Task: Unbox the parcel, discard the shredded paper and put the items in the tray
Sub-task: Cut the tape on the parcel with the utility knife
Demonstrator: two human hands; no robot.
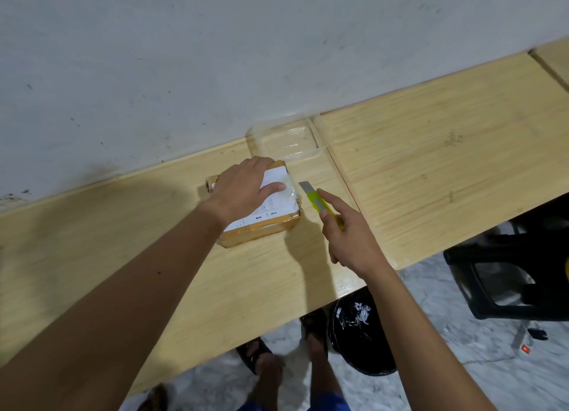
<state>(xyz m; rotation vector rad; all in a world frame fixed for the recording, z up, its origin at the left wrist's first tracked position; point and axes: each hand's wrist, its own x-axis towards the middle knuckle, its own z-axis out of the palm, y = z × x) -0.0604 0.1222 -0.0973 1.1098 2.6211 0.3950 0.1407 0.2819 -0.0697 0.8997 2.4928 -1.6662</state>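
A small brown taped parcel (261, 229) with a white label lies on the wooden table (123, 256). My left hand (243, 192) rests flat on top of it, fingers spread over the label. Just right of the parcel, my right hand (345, 235) grips a yellow-green utility knife (317, 203); its blade is extended and points toward the parcel's far right corner without touching it. A clear plastic tray (289, 140) stands empty behind the parcel, near the wall.
The grey wall (215, 56) runs along the table's far edge. Under the table's near edge stands a black bin (360, 340) with white paper shreds inside. A black stool (508, 275) sits on the floor at right. My feet in sandals show below.
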